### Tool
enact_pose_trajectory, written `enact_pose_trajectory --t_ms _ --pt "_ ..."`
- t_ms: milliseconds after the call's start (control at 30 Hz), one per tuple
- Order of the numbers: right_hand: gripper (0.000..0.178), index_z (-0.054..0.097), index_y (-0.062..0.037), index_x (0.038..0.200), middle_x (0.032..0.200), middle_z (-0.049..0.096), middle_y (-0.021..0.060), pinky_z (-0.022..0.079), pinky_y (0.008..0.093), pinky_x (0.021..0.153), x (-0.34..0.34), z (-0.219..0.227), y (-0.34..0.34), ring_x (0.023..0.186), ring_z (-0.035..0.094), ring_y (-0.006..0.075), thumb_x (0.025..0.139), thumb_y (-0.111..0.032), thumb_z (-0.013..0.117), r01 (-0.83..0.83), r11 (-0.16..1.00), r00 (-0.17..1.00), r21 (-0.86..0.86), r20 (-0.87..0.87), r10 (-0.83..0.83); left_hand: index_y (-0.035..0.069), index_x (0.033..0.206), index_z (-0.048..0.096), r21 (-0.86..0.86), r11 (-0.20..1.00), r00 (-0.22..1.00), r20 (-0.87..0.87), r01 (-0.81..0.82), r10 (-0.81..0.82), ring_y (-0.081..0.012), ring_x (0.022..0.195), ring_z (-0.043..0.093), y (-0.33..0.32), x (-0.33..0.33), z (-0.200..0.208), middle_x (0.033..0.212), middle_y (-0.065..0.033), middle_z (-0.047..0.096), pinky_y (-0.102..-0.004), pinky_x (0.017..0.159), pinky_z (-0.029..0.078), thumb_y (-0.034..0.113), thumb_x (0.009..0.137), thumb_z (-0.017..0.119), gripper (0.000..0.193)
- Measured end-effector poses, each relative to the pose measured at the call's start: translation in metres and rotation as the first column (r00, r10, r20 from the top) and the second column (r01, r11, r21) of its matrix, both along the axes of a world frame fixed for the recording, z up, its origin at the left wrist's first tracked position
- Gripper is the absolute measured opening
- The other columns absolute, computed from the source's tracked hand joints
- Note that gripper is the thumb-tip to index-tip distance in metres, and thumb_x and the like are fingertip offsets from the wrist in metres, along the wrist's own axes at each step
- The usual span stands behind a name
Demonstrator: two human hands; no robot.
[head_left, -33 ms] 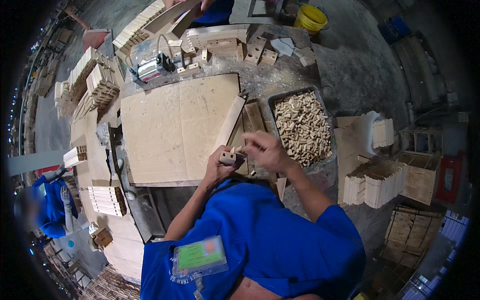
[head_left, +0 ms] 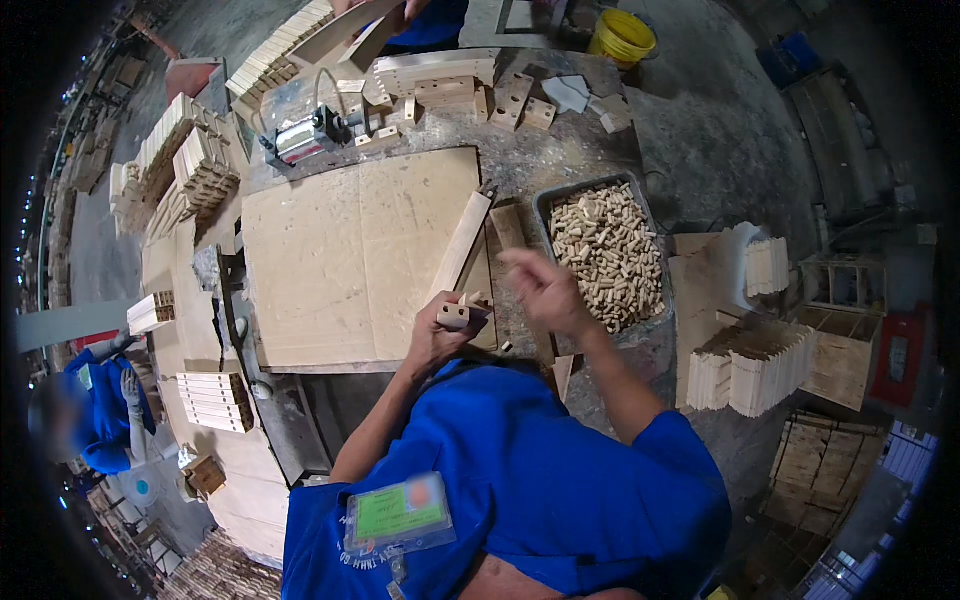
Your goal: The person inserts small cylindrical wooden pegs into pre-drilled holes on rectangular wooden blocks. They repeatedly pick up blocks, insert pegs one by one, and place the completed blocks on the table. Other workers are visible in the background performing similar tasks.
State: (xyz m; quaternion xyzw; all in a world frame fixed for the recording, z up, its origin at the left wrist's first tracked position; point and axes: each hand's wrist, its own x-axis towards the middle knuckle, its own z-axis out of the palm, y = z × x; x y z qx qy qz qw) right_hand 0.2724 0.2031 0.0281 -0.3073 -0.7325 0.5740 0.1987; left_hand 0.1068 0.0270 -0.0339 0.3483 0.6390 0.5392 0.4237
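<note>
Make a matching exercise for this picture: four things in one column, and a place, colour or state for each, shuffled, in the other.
1. left hand
2. right hand
3. wooden pegs
4. bucket

A. yellow
B. heaped in a tray
C. gripping a wooden piece with holes in its end
D. blurred, near the pegs

Pairs: 1-C, 2-D, 3-B, 4-A

Garment: blue short-sleeved shirt [head_left: 580, 450], white lettering [head_left: 375, 563] on front. Attached: 1 clear badge holder [head_left: 400, 512], green-and-white card inside. Left hand [head_left: 430, 338] and right hand [head_left: 555, 297]: bare.
</note>
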Motion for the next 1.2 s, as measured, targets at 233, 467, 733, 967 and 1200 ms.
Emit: enact_pose_trajectory --t_ms 233,467,733,967,1200 --pt "0.016 0.068 0.0003 0.114 0.113 0.068 0.0230 0.054 0.0525 0.090 0.061 -0.127 0.069 0.109 0.066 0.0420 0.101 -0.010 0.068 0.078 0.926 0.777 0.370 0.559 -0.288 0.005 0.120 0.071 0.026 0.998 0.994 0.094 -0.064 0.061 -0.0075 0.096 0.070 -0.001 -0.007 0.005 0.108 -0.0010 0.078 -0.0273 0.086 0.058 0.008 0.093 0.086 0.031" --pt "0.014 0.068 -0.0003 0.105 0.102 0.068 0.0185 0.054 0.0483 0.081 0.055 -0.145 0.076 0.093 0.067 0.0375 0.094 -0.008 0.073 0.060 0.932 0.781 0.357 0.564 -0.266 0.004 0.121 0.071 -0.016 0.997 0.995 0.065 -0.076 0.077 -0.0070 0.095 0.070 0.000 -0.006 0.010 0.107 -0.0001 0.078 -0.0267 0.085 0.058 0.008 0.092 0.087 0.033" --pt "0.014 0.073 -0.0003 0.100 0.091 0.075 0.0088 0.056 0.0367 0.070 0.018 -0.035 0.005 0.077 0.072 0.0226 0.101 -0.014 0.074 0.182 0.926 0.977 -0.330 0.167 -0.133 0.004 0.121 0.070 -0.028 0.996 0.991 0.098 -0.084 0.087 -0.0063 0.094 0.069 0.001 -0.002 0.002 0.104 0.0004 0.077 -0.0258 0.083 0.058 0.008 0.092 0.087 0.034" --pt "0.011 0.074 0.0013 0.103 0.092 0.071 0.0130 0.056 0.0362 0.072 -0.015 0.016 -0.014 0.083 0.072 0.0263 0.094 -0.005 0.078 -0.076 0.939 0.996 0.336 -0.019 0.087 0.004 0.119 0.070 -0.034 0.998 0.992 0.112 -0.052 0.055 -0.0056 0.091 0.068 0.003 -0.004 0.004 0.102 0.0008 0.076 -0.0255 0.081 0.057 0.010 0.092 0.088 0.034" --pt "0.008 0.071 -0.0005 0.099 0.092 0.069 0.0148 0.055 0.0421 0.072 -0.026 0.019 -0.015 0.083 0.070 0.0339 0.093 -0.003 0.076 -0.143 0.901 0.986 0.410 -0.019 0.165 0.004 0.119 0.070 0.011 0.996 0.993 0.080 -0.086 0.085 -0.0055 0.089 0.067 -0.001 -0.004 -0.005 0.101 0.0013 0.075 -0.0253 0.079 0.057 0.008 0.090 0.089 0.035"
